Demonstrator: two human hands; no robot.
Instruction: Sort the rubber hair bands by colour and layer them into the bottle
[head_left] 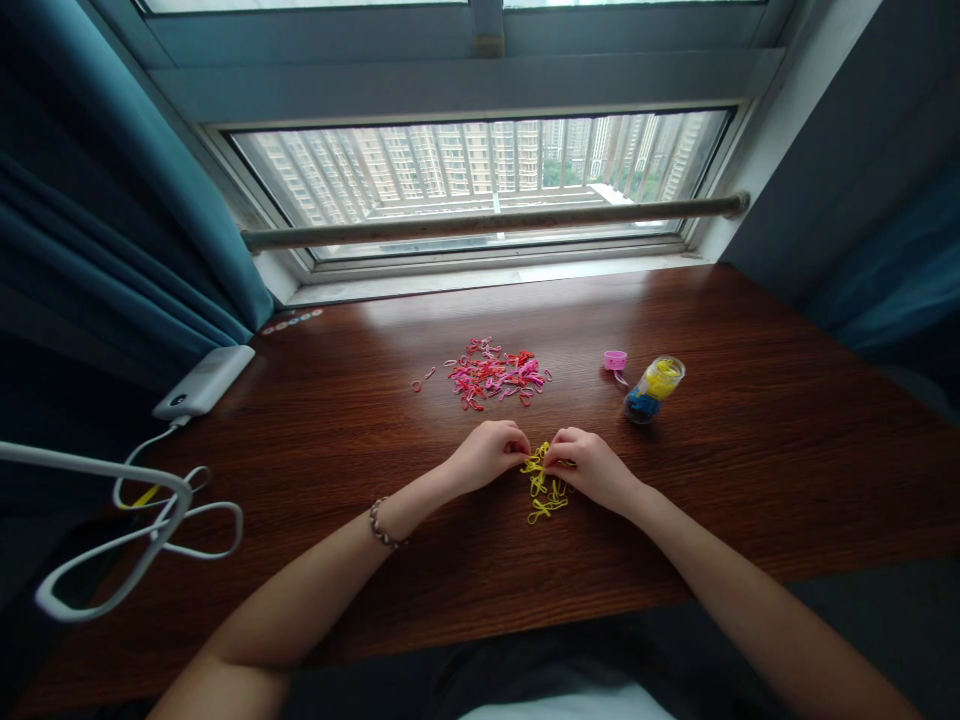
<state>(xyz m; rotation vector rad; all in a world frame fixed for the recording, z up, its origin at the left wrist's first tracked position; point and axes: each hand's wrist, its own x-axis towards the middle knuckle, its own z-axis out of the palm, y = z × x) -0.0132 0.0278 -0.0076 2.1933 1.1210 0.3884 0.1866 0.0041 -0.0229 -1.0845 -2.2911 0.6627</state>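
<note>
Small yellow rubber bands (549, 504) lie in a loose heap on the table before me. At the left edge of the heap, the fingers of my left hand (491, 455) are pinched together on a band. From the other side my right hand (592, 465) reaches in, its thumb and fingertips also closed on yellow bands. Exactly which bands each hand grips is too small to make out. Beyond my hands spreads a pile of pink and red bands (495, 376). To the right stands a clear jar (654, 388) holding yellow, blue and dark contents.
A pink lid (615, 361) with a strap lies beside the jar on the brown wooden table (787, 450). On the left are a white power bank (204, 382), its coiled cable (202, 510) and a blue curtain (150, 180). A window with a metal bar (495, 223) is behind.
</note>
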